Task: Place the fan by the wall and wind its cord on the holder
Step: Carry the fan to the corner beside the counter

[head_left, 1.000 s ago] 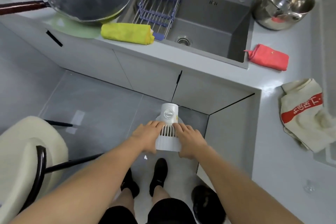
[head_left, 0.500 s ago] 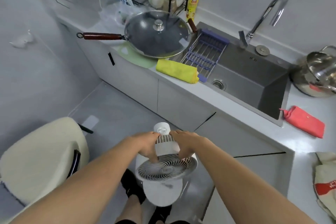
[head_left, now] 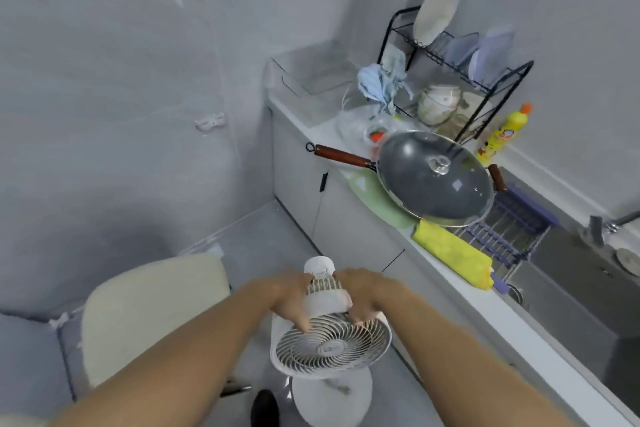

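Both hands grip the white fan [head_left: 329, 340] by its motor housing, behind the grille. The left hand [head_left: 287, 302] has its fingers curled down the left side of the housing, fingertips reaching the grille rim. The right hand [head_left: 363, 298] is wrapped round the right side in the same way. The fan appears carried above the floor [head_left: 249, 246], grille tilted up toward the camera and round base below, between a cushioned chair [head_left: 149, 308] and the cabinet [head_left: 346, 218] under the tabletop [head_left: 457, 291]. The cord and its holder cannot be made out.

Assessment: carrying step, placement not yet done. Recommended: keep both grips even on the housing, hold the base level, steer clear of the chair, and set the base flat near the wall [head_left: 104, 114] before releasing. Check for a trailing cord underfoot.
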### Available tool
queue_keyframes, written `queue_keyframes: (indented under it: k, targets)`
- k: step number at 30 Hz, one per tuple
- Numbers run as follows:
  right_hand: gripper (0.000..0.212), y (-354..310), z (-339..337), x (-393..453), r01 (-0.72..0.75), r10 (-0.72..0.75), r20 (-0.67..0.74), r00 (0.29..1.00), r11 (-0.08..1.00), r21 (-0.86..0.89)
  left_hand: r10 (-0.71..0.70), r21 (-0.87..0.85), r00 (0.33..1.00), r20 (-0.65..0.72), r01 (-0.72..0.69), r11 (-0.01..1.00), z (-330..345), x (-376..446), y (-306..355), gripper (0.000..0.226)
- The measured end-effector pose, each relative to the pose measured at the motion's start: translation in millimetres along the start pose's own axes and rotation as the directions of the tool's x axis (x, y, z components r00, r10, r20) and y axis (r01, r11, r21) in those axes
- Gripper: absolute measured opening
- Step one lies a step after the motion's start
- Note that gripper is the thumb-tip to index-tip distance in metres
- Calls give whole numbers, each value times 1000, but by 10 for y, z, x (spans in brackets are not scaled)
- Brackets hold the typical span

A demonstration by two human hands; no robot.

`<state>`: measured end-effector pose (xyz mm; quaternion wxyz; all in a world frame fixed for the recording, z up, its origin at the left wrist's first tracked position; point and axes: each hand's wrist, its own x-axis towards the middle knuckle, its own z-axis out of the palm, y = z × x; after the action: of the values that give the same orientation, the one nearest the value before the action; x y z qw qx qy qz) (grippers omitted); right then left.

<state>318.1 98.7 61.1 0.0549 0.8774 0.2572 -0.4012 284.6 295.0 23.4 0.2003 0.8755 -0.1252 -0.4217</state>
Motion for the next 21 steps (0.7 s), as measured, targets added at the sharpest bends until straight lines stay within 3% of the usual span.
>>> queue_keyframes:
  k: [3, 6, 11, 17, 21]
  targets:
    - [104, -210, -388, 215, 14, -17, -27, 1000, 996, -83, -46, -112, 995, -84, 36, 993, -290, -200, -200, 105]
    - [104, -270, -692, 476, 36, -44, -52, 998, 990, -139, -34, -167, 988, -148, 9, 986, -526, -189, -449, 113]
    - [112, -344, -1121, 1013, 129, -149, -70, 986, 965, -230, -153, -225, 963, -222, 102, 969, -847, -123, -762, 116]
    - [111, -441, -1737, 1668, 257, -285, -36, 958, 906, -336, -297, -354, 929, -220, 208, 912, -1284, 114, -1185, 126]
    - [103, -453, -2255, 2044, 330, -350, 17, 936, 863, -384, -351, -418, 911, -219, 237, 877, -1687, 245, -1355, 113]
